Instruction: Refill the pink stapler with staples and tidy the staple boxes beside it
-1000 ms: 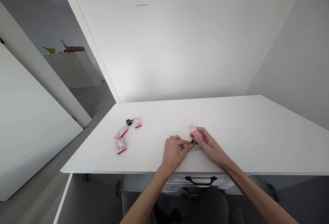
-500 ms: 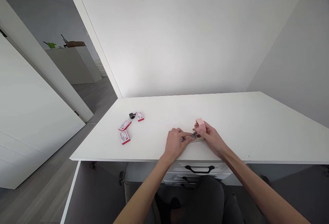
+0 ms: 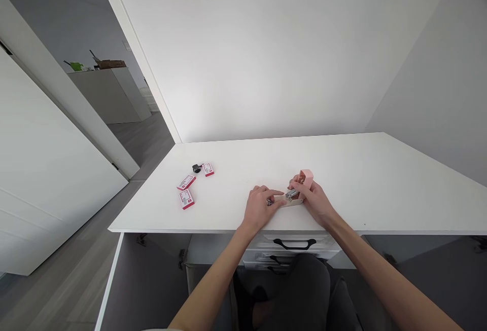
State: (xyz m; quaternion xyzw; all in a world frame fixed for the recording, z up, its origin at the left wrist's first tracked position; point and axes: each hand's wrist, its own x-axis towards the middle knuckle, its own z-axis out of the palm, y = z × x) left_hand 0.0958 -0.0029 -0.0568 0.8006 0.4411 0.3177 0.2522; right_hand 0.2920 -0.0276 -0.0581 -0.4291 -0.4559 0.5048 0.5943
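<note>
A stapler with a pink top [image 3: 306,175], a metal staple magazine [image 3: 292,193] and a pale base [image 3: 292,203] is opened up on the white tabletop. My right hand [image 3: 314,199] grips it at the raised pink top, fingers around the metal part. On the left, my left hand [image 3: 262,206] pinches the front end of the base between thumb and forefinger. A dark, shiny ring-like piece [image 3: 269,201] shows at its fingers. Part of the stapler's inside is hidden by my right fingers.
Three small red-and-white boxes [image 3: 186,198] lie to the left on the tabletop [image 3: 236,169], near a small black item [image 3: 196,168]. Below the front edge are drawers with black handles [image 3: 294,244]. A wall [image 3: 289,67] rises behind.
My right hand has drawn the pink top and magazine slightly right and up, so more of the metal shows. My left fingertips have come away from the magazine. The view has shifted slightly.
</note>
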